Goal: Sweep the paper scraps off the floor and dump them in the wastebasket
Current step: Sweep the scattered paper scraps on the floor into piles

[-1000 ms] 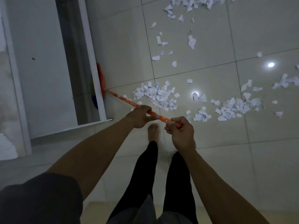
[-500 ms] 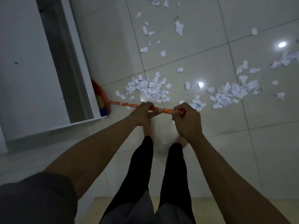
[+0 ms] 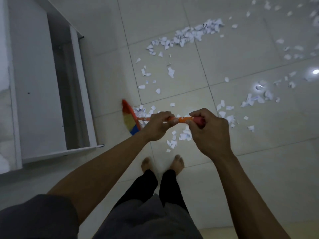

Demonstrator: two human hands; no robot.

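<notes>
Your broom head [image 3: 129,118], with its red, yellow and blue bristles, has swung clear of the white cabinet [image 3: 38,83]. Your left hand [image 3: 158,126] and right hand [image 3: 211,134] both curl their fingers round the orange handle [image 3: 183,119]. The paper scraps [image 3: 184,36], small torn white bits, lie in loose heaps across the tiled floor [image 3: 259,169].

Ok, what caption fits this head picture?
Left hand and right hand grip an orange broom amid paper scraps on tiled floor.

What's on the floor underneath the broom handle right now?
Paper scraps lie scattered below the broom handle. The left hand and right hand gripping it hide the floor beneath them.
</notes>
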